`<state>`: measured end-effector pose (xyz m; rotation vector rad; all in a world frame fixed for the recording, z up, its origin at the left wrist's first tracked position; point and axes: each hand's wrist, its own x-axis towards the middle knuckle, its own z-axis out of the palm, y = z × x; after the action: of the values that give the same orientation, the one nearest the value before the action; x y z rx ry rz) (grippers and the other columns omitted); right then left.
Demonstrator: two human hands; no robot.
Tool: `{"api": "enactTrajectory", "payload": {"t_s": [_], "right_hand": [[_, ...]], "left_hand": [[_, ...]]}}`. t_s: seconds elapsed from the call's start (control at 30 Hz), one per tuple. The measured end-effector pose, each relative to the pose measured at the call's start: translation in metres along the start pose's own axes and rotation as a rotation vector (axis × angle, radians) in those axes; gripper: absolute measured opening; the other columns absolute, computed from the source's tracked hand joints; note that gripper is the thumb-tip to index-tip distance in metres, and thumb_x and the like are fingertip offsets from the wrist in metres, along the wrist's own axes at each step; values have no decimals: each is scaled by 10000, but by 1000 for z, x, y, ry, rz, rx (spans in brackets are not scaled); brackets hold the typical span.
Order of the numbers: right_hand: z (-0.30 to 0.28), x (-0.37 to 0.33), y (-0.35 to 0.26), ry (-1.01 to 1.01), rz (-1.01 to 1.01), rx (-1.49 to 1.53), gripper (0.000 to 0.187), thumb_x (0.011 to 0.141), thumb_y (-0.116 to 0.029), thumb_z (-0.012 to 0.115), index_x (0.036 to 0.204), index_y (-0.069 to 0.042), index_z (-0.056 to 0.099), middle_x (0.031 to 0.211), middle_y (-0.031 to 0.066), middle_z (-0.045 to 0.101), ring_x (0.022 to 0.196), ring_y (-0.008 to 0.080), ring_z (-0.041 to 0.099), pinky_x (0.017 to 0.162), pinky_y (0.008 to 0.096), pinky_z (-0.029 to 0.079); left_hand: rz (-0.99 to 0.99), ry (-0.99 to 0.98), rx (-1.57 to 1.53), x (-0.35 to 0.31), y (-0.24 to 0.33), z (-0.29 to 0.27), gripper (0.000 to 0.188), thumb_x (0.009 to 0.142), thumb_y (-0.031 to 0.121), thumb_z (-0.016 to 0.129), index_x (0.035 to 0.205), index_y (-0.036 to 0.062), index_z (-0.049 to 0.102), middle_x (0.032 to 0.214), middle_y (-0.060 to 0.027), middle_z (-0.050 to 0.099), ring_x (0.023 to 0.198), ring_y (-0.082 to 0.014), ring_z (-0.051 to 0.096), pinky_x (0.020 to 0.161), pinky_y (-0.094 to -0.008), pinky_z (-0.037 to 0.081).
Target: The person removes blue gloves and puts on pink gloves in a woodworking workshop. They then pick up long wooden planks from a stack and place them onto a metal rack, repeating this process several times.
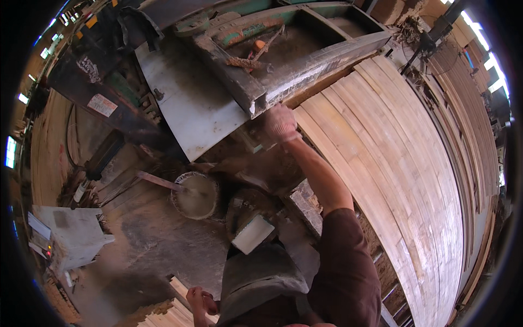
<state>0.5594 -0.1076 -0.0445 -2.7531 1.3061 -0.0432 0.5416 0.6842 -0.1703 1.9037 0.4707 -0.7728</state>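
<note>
My right hand (pixel 281 123), in a pale knit glove, reaches forward with curled fingers. It is at the corner of a heavy metal frame (pixel 256 98), beside the end of a panel of pale wooden boards (pixel 376 158) laid edge to edge. Whatever is in its fingers is hidden. Low in the picture, my left hand (pixel 200 301) is bent closed beside a stack of pale wooden strips (pixel 173 313). Whether it grips one of them is unclear. A grey-white metal plate (pixel 190 98) lies left of the frame's corner.
A round bucket (pixel 195 196) of pale paste, with a flat stick (pixel 158 180) in it, stands on the floor at left. Before me is a small pale block (pixel 253 234). A grey metal box (pixel 73 234) stands far left. More long boards (pixel 460 109) lie beyond the panel.
</note>
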Motion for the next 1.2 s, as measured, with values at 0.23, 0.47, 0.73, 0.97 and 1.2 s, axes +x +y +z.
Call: {"api": "enactTrajectory", "payload": {"t_s": [0.23, 0.47, 0.73, 0.97, 1.2], "right_hand": [[-51, -36, -18, 76, -62, 34, 551, 876, -423, 709, 1220, 3, 646, 1241, 215, 647, 1150, 358, 640, 905, 473, 551], [17, 49, -13, 10, 199, 274, 517, 796, -403, 747, 1216, -102, 725, 1208, 152, 723, 1178, 327, 683, 977, 404, 548], [-17, 25, -24, -243, -27, 120, 383, 922, -417, 678, 1102, -79, 699, 1099, 158, 727, 1038, 324, 707, 853, 458, 577], [-27, -87, -9, -67, -33, -11, 598, 901, -491, 724, 1226, -3, 608, 1149, 231, 672, 1059, 392, 690, 894, 488, 582], [-108, -130, -40, -92, -240, -49, 577, 952, -490, 671, 1261, -5, 625, 1093, 220, 713, 1010, 391, 713, 893, 491, 566]], "left_hand": [[89, -236, 222, 7, 49, 33, 164, 961, 123, 624, 928, -38, 631, 697, -126, 688, 604, -216, 693, 557, -337, 544], [-8, -159, 173, 1, 36, 11, 177, 945, 132, 627, 969, -42, 638, 740, -160, 708, 630, -245, 707, 571, -354, 550], [-79, -99, 152, -31, -9, 30, 201, 938, 127, 623, 990, -66, 640, 736, -162, 704, 626, -250, 710, 554, -357, 542], [-44, -182, 121, -18, 6, 45, 199, 941, 132, 633, 940, -65, 662, 734, -148, 697, 633, -242, 720, 554, -358, 545], [-22, -173, 38, 8, 41, 21, 272, 934, 218, 681, 901, -52, 679, 747, -131, 692, 672, -208, 697, 591, -368, 538]]}}
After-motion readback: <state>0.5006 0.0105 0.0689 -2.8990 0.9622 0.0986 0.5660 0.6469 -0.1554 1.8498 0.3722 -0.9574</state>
